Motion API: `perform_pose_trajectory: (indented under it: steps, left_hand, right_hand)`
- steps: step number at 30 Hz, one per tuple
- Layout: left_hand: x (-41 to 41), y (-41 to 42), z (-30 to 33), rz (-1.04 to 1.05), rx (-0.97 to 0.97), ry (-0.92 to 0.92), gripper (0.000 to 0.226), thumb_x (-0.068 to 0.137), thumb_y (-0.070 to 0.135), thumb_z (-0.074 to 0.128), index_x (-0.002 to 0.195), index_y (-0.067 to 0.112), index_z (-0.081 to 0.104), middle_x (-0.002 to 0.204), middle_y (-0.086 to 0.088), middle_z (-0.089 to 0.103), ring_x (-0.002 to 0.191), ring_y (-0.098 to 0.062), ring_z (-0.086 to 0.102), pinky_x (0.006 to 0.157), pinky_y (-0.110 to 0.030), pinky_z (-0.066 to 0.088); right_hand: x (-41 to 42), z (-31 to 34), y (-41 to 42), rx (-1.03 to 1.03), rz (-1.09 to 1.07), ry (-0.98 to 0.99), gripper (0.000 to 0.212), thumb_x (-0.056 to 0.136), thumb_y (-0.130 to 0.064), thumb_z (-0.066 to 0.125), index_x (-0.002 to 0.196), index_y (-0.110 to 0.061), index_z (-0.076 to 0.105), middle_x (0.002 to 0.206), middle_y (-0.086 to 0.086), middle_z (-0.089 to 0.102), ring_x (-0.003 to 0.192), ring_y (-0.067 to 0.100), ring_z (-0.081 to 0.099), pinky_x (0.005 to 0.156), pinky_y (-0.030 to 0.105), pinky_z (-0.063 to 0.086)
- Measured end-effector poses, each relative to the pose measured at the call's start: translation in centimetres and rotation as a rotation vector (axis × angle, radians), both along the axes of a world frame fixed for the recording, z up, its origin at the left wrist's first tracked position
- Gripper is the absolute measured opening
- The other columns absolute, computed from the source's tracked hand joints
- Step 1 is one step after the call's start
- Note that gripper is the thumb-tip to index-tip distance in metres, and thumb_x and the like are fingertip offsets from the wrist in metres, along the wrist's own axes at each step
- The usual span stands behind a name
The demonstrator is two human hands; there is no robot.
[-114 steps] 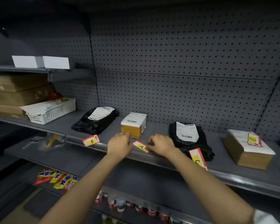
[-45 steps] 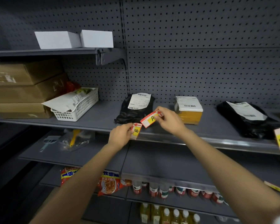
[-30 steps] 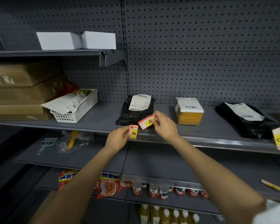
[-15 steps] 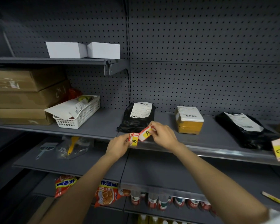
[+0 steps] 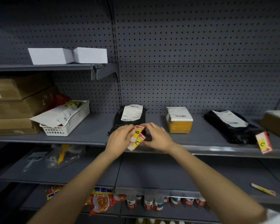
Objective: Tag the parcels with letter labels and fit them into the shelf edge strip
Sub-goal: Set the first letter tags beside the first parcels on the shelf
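Two red, white and yellow label cards are held together in front of the shelf edge strip: the B label above and the A label below. My left hand grips them from the left and my right hand from the right. Behind them lies a black bag parcel, partly hidden by my hands. A small yellow-brown box parcel stands to its right, then a second black bag parcel. A C label sits tilted in the strip at the right.
A white basket with papers and stacked cardboard boxes fill the left shelf. Two white boxes sit on the upper shelf. A brown box is at the far right. Snack bags and bottles are below.
My hands came together, bringing the B and A labels into one overlapping stack in front of the left black bag. The view shifted slightly.
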State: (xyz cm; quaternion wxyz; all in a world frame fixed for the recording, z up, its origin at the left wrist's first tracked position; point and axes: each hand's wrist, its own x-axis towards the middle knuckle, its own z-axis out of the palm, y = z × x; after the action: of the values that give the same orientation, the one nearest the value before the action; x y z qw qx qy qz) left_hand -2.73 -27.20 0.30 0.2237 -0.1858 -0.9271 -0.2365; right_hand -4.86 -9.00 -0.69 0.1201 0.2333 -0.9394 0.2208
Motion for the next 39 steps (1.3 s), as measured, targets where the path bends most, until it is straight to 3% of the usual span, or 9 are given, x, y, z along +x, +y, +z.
perform_pose_trajectory:
  steps: [2,4,8,13,17,23,31,39]
  left_hand:
    - [-0.2,2.1,0.1,-0.058,-0.065,0.014,0.018,0.093,0.021,0.048,0.109,0.016,0.055,0.101,-0.007,0.064,0.096,-0.025,0.057,0.075,-0.039,0.046]
    - [-0.3,4.4,-0.5,-0.101,-0.112,0.003,0.018,0.093,0.021,0.048,0.109,0.015,0.056,0.102,-0.009,0.064,0.098,-0.028,0.056,0.075,-0.039,0.044]
    - [-0.2,9.2,-1.5,-0.179,-0.148,-0.048,0.016,0.091,0.019,0.051,0.106,0.014,0.053,0.105,-0.011,0.064,0.101,-0.03,0.056,0.078,-0.039,0.043]
    - [0.1,13.1,-1.6,-0.132,-0.131,0.004,0.033,0.081,0.031,0.066,0.107,0.022,0.049,0.106,-0.002,0.06,0.1,-0.022,0.056,0.081,-0.036,0.047]
    - [0.8,14.6,-2.4,-0.098,-0.186,0.016,0.028,0.08,0.03,0.068,0.102,0.022,0.052,0.105,0.001,0.058,0.1,-0.018,0.054,0.08,-0.03,0.045]
    - [2.1,17.5,-3.5,-0.007,-0.244,-0.012,0.032,0.078,0.026,0.07,0.105,0.019,0.054,0.107,-0.002,0.057,0.101,-0.021,0.053,0.084,-0.034,0.045]
    - [2.8,19.4,-5.2,0.115,-0.269,-0.01,0.036,0.075,0.021,0.071,0.106,0.019,0.053,0.108,-0.002,0.057,0.101,-0.021,0.054,0.086,-0.032,0.044]
    - [2.1,20.0,-5.9,0.117,-0.315,-0.017,0.029,0.081,0.02,0.063,0.107,0.018,0.05,0.11,-0.002,0.055,0.104,-0.022,0.049,0.09,-0.032,0.038]
  right_hand:
    - [0.7,0.5,1.6,-0.095,0.005,0.007,0.056,0.076,-0.045,0.069,0.124,-0.031,0.044,0.124,-0.004,0.056,0.113,0.012,0.052,0.095,0.038,0.04]
    - [1.6,0.9,3.4,-0.151,0.011,0.04,0.036,0.08,-0.04,0.068,0.111,-0.028,0.052,0.11,-0.004,0.064,0.102,0.013,0.058,0.088,0.039,0.047]
    - [2.9,1.3,7.5,-0.147,-0.1,0.028,0.011,0.086,-0.029,0.063,0.093,-0.023,0.057,0.091,-0.001,0.07,0.085,0.018,0.063,0.077,0.041,0.052]
    - [4.0,1.1,13.0,-0.222,-0.257,-0.012,0.013,0.087,-0.03,0.062,0.095,-0.021,0.057,0.087,0.003,0.07,0.082,0.024,0.063,0.073,0.04,0.05]
    - [5.0,1.2,16.7,-0.251,-0.313,-0.033,0.013,0.088,-0.028,0.061,0.098,-0.02,0.057,0.086,0.003,0.068,0.084,0.025,0.061,0.072,0.036,0.046]
    - [6.0,1.8,20.5,-0.255,-0.294,-0.054,0.01,0.089,-0.026,0.06,0.097,-0.02,0.057,0.083,-0.003,0.063,0.078,0.019,0.058,0.073,0.037,0.048]
    - [5.6,1.0,21.4,-0.194,-0.228,-0.063,0.009,0.09,-0.029,0.058,0.096,-0.024,0.054,0.082,-0.006,0.061,0.078,0.019,0.059,0.072,0.038,0.049]
    - [4.1,0.7,20.3,-0.192,-0.248,-0.052,0.009,0.089,-0.032,0.059,0.095,-0.028,0.053,0.092,0.0,0.072,0.085,0.021,0.064,0.072,0.037,0.05]
